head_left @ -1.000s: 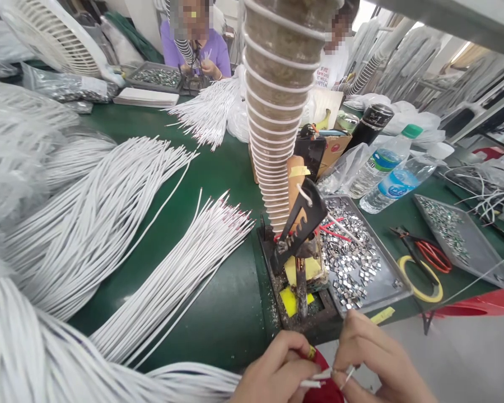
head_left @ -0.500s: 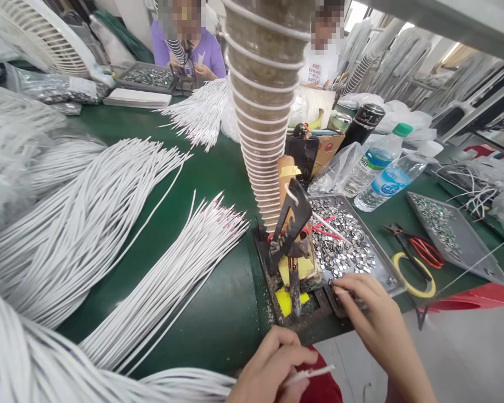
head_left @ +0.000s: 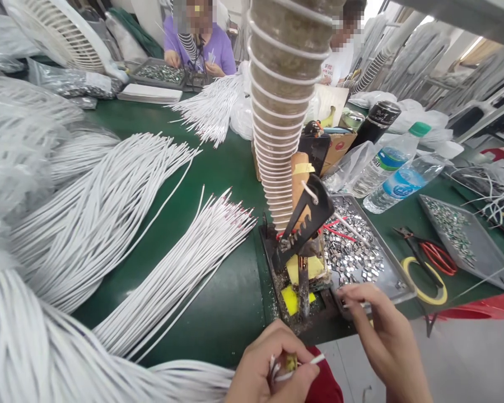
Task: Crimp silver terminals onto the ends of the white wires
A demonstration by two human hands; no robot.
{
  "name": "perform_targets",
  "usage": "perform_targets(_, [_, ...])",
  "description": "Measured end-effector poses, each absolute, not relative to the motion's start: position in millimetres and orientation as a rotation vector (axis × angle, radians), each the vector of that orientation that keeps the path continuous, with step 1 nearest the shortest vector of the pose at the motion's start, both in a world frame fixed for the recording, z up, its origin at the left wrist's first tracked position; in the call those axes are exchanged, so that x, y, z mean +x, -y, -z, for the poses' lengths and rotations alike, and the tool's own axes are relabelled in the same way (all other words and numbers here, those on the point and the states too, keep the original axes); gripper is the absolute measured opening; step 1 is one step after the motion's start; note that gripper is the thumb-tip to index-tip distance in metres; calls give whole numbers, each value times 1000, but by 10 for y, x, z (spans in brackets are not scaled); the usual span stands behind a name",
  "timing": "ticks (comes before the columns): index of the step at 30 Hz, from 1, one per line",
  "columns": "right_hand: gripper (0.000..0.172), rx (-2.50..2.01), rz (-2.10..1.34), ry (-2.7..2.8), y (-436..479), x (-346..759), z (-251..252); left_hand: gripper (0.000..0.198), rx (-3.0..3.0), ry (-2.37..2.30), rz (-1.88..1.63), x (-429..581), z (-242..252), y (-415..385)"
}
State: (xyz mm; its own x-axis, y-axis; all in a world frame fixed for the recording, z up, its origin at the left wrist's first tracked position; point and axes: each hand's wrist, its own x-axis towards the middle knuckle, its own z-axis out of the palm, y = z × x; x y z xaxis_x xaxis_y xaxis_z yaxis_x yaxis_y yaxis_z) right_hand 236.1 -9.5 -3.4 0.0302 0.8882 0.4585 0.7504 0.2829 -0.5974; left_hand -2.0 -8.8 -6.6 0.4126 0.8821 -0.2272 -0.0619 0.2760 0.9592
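Note:
My left hand [head_left: 273, 364] is at the front edge of the bench, its fingers closed round a thin white cable [head_left: 318, 359] whose end points up to the right. Something small and yellowish shows between those fingers; its kind is unclear. At the near corner of a grey tray [head_left: 397, 280] full of small shiny metal pieces [head_left: 353, 254], my right hand [head_left: 384, 330] pinches thumb and forefinger together. What sits in the pinch is too small to make out. Left of it stands a soldering iron with a wooden handle [head_left: 301, 193], fixed tip-down in a black holder [head_left: 304, 218].
A ribbed fume hose [head_left: 283, 112] hangs behind the iron. Bundles of white cables [head_left: 180, 268] cover the left side. Right are water bottles [head_left: 399, 182], pliers [head_left: 434, 254], yellow tape [head_left: 424, 296] and another parts tray [head_left: 491, 268]. Two people [head_left: 220, 42] sit opposite.
The view has swung slightly left, so the scene sits further right. In my left hand the cable end now tilts up more. My right hand's pinch has come slightly nearer me.

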Motion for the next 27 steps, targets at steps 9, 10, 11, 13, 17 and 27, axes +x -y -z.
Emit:
perform_targets(9, [17,-1186,-345,1775,248,1923,-34,38,796,-899,-800,-48,-34,36])
perform_targets(10, [18,-1177,-329,1796,242,1913,-44,42,739,-882,-796,-43,-42,42])
perform_targets(11, [19,-1169,-316,1818,237,1909,-51,44,693,-871,-799,-37,-48,48])
perform_targets(13, [23,-1157,-299,1850,231,1910,-58,46,660,-869,-819,-24,-54,56])
perform_targets(17, [28,-1148,-278,1883,244,1919,-45,42,723,-866,-870,-18,-51,47])
perform_targets(27, [19,-1240,-24,1856,378,1929,109,34,711,-830,-850,-48,27,-1])
